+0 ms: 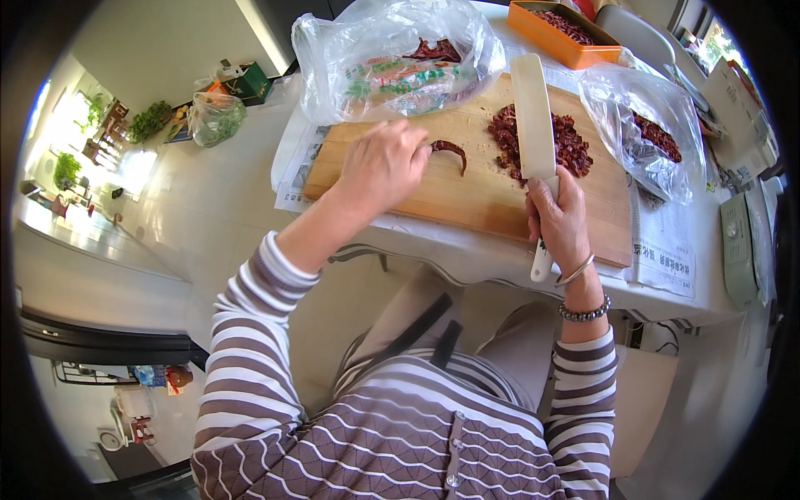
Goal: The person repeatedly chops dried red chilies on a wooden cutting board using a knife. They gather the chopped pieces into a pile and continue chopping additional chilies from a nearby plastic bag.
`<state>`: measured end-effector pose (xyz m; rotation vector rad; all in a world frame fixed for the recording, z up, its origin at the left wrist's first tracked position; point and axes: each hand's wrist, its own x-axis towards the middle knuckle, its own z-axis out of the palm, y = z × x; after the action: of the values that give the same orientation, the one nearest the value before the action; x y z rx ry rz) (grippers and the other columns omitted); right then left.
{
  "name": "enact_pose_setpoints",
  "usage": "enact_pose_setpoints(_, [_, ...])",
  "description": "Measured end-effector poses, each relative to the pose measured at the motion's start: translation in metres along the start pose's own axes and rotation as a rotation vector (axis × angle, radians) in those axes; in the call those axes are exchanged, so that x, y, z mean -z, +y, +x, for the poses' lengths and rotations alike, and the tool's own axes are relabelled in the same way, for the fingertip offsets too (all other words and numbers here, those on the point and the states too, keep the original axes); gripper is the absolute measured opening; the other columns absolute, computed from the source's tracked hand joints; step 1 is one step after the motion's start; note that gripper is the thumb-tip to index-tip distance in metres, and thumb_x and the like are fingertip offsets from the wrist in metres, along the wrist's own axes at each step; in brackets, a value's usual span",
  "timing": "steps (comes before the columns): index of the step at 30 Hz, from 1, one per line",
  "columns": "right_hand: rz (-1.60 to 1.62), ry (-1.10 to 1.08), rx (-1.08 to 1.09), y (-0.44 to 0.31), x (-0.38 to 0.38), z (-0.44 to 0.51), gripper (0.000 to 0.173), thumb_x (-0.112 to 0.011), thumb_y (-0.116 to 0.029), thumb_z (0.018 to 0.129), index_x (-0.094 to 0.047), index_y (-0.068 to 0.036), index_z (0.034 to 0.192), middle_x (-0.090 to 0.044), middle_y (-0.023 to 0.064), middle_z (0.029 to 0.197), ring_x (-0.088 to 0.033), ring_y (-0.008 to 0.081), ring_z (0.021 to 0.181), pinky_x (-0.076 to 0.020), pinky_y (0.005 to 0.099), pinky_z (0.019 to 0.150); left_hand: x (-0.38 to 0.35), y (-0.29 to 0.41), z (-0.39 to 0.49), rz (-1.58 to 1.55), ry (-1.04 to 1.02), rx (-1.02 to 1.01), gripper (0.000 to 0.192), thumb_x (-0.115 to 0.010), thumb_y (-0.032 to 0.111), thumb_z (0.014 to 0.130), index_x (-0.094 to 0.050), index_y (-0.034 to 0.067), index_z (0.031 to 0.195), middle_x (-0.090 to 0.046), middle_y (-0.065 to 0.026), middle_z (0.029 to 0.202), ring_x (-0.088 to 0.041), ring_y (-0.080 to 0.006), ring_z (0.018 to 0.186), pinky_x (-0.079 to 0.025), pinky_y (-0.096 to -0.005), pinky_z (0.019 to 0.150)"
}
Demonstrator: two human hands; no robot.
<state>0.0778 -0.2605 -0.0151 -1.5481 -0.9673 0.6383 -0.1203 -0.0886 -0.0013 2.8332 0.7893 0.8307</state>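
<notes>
My left hand (389, 157) is over the left part of a wooden cutting board (459, 203), its fingertips pinched at one end of a curved dried red chili (454, 152). The chili's free end bends down towards the board. My right hand (558, 209) grips a kitchen knife (532, 112) by its white handle, with the pale broad blade pointing away from me. Beneath and on both sides of the blade lies a pile of chopped dried chili (572, 147); the blade hides the pile's middle. Small seeds are scattered on the board.
Behind the board's left lies a clear plastic bag (400, 75) with whole dried chilies. An orange tin (562, 53) of red pieces stands at the back right. Another plastic bag (650, 125) holds chopped chili. Newspaper (662, 259) lies under the board; a pale green appliance (740, 250) is far right.
</notes>
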Motion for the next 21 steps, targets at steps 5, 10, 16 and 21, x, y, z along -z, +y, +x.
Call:
enact_pose_setpoints(5, [-0.003,-0.007,-0.020,-0.005,-0.004,0.001,0.015,-0.053,-0.014,0.099,-0.053,0.001,0.095,-0.053,0.0026,0.060,-0.049,0.0102,0.041,-0.0383,0.0263,0.037,-0.030,-0.018,0.026,-0.244,-0.050,-0.098,0.022,-0.068,0.018,0.084,-0.071,0.001,0.100,-0.068,-0.0169,0.096,-0.066,-0.0335,0.090,-0.052,-0.0421,0.083])
enact_pose_setpoints(10, [-0.026,0.006,-0.019,-0.005,-0.004,-0.002,0.016,-0.053,-0.016,0.100,-0.054,0.000,0.100,-0.053,0.0017,0.061,-0.048,0.0091,0.041,-0.0374,0.0254,0.038,-0.034,-0.022,0.042,-0.443,-0.147,0.076,0.018,-0.071,0.012,0.081,-0.070,0.002,0.097,-0.069,-0.0145,0.088,-0.067,-0.0315,0.082,-0.053,-0.0361,0.074])
enact_pose_setpoints(16, [0.010,0.012,-0.030,0.001,-0.003,-0.001,0.016,-0.054,-0.017,0.101,-0.054,-0.001,0.101,-0.052,0.0005,0.062,-0.046,0.0074,0.042,-0.0365,0.0237,0.038,-0.006,-0.001,0.047,-0.027,0.350,-0.447,0.011,-0.072,0.003,0.080,-0.069,0.005,0.090,-0.069,-0.0082,0.087,-0.067,-0.0259,0.081,-0.054,-0.0371,0.072])
enact_pose_setpoints(21, [0.011,-0.009,-0.002,0.001,-0.003,-0.002,0.017,-0.054,-0.018,0.101,-0.054,-0.001,0.100,-0.052,0.0001,0.063,-0.046,0.0067,0.042,-0.0353,0.0231,0.038,-0.042,0.013,0.010,-0.024,0.199,-0.440,0.014,-0.066,0.001,0.079,-0.070,0.007,0.091,-0.070,-0.0100,0.090,-0.066,-0.0283,0.088,-0.053,-0.0387,0.080])
